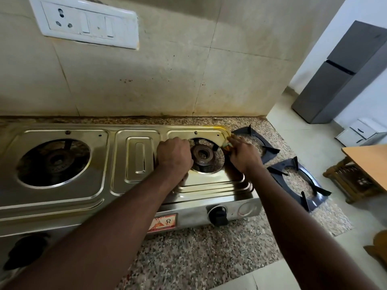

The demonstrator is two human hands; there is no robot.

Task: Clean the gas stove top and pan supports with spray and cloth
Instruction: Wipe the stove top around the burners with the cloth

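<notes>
A steel two-burner gas stove top (62, 197) lies on the granite counter. Both pan supports are off it: one (257, 143) sits on the counter by the stove's right end, the other (299, 183) nearer me. My left hand (173, 155) is a closed fist resting on the steel at the left rim of the right burner (204, 155). My right hand (244, 153) presses a small yellowish cloth (228, 144) against the stove's right edge, beside that burner. No spray bottle is visible.
The left burner (54, 162) is bare too. A black knob (217, 214) sticks out of the stove's front. A switch and socket plate (88, 24) hangs on the stained tiled wall. The counter ends at right, with a grey fridge (343, 76) and wooden table (368, 164) beyond.
</notes>
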